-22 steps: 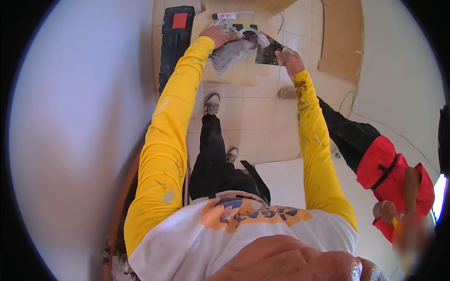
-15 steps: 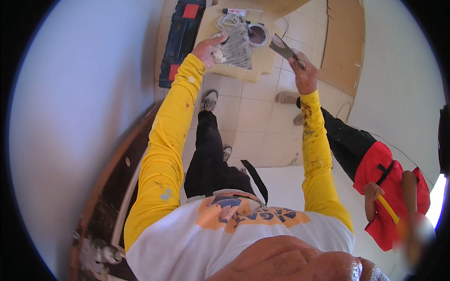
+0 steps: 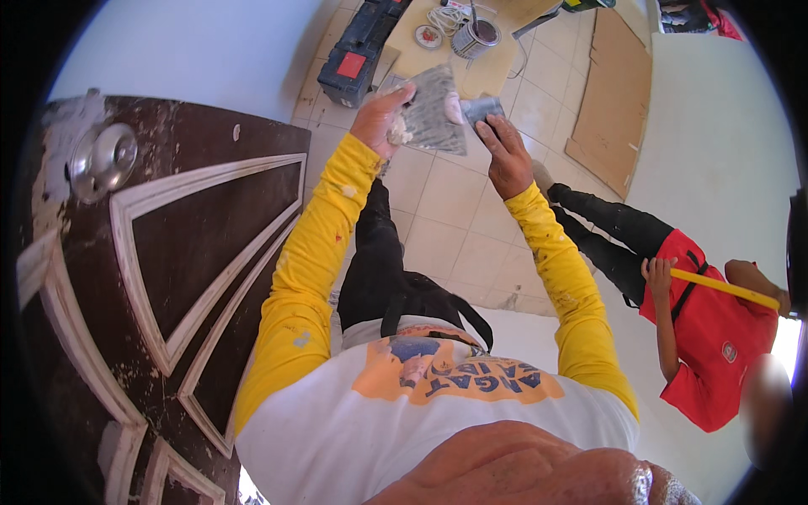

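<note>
My left hand (image 3: 377,124) grips a flat grey plate (image 3: 434,111) smeared with putty, thumb on top. A crumbly whitish lump (image 3: 399,131) clings beside its fingers. In my right hand (image 3: 510,162), fingers stretched along the blade, is a broad putty knife (image 3: 483,108). A pale pinkish dab of putty (image 3: 454,108) sits at the blade's edge, right by the plate's right side. Whether the blade touches the plate I cannot tell. Beyond them an open paint can (image 3: 474,42) with a stick-like handle in it stands on a pale wooden surface (image 3: 412,52).
A dark panelled door (image 3: 215,261) with a round knob (image 3: 105,162) stands at my left. A black toolbox (image 3: 358,59), a round lid (image 3: 427,36) and coiled white cable (image 3: 446,18) are ahead. Cardboard (image 3: 613,101) lies right; a person in red (image 3: 707,311) holds a yellow bar (image 3: 725,289).
Both my hands have come lower in view and closer together; the putty knife has moved left to the plate's edge. More of the door shows. The other person's yellow bar is now level.
</note>
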`<state>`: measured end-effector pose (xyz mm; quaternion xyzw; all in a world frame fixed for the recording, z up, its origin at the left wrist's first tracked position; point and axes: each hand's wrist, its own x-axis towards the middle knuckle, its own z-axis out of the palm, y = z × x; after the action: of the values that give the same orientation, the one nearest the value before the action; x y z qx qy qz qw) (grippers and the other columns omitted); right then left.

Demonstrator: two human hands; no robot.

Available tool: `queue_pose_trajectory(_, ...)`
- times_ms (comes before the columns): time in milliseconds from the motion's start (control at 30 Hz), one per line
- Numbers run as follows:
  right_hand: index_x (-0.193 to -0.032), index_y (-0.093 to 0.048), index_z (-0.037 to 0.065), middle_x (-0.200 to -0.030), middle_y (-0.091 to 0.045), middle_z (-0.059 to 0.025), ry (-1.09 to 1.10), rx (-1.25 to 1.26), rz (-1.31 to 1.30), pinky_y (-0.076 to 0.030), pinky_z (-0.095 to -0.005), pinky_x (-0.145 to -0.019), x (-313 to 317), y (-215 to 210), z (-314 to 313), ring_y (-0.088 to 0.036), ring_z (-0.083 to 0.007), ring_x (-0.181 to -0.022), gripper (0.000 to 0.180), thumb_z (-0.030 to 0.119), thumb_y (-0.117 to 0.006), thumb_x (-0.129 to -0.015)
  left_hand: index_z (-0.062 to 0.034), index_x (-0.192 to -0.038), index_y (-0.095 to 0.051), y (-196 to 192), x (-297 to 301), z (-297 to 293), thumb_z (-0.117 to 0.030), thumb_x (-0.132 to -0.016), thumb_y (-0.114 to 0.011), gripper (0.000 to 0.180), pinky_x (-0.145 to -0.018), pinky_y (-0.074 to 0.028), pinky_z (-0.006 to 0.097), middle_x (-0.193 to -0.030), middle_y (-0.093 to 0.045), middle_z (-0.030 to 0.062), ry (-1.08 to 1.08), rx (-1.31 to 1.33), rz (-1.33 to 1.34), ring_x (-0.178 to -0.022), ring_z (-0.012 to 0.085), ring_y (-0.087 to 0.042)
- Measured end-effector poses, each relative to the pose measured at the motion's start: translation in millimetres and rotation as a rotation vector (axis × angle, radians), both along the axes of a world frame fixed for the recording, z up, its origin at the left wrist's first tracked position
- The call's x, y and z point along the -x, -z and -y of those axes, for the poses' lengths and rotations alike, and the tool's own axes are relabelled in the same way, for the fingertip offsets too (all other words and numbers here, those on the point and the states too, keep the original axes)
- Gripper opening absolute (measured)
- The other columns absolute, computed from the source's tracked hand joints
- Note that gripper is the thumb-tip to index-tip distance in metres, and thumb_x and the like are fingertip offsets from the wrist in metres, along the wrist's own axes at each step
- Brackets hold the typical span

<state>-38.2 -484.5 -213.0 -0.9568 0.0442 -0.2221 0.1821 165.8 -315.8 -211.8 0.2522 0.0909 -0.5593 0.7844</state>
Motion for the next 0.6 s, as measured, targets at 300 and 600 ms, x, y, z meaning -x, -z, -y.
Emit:
queue_pose_trajectory(300,-0.124,-0.06,0.009,-0.104,-0.068,-0.0255,0.481,-0.351,-0.669,-0.052,-0.0504,-0.088,-17,181,-16,-0.064,-0.0435,-0.099,0.042,0.032,-0.059,-0.089,0.0008,-0.118,-0.061,111,73,-191,-0.027,-0.097,-0.063,0.035,-0.088,-0.05,0.032,-0.108,-0.064,0.008,-0.085,-0.432,0.705,-0.102,0.0173,-0.063)
queue_pose_trajectory(600,-0.122,-0.063,0.017,-0.104,-0.069,-0.0214,0.596,-0.259,-0.769,-0.052,-0.0509,-0.087,-148,265,40,-0.065,-0.0427,-0.098,0.036,0.024,-0.051,-0.089,-0.0012,-0.119,-0.063,161,57,-239,-0.028,-0.097,-0.062,0.035,-0.089,-0.05,0.029,-0.11,-0.066,0.0058,-0.043,-0.59,0.135,-0.101,0.0163,-0.063)
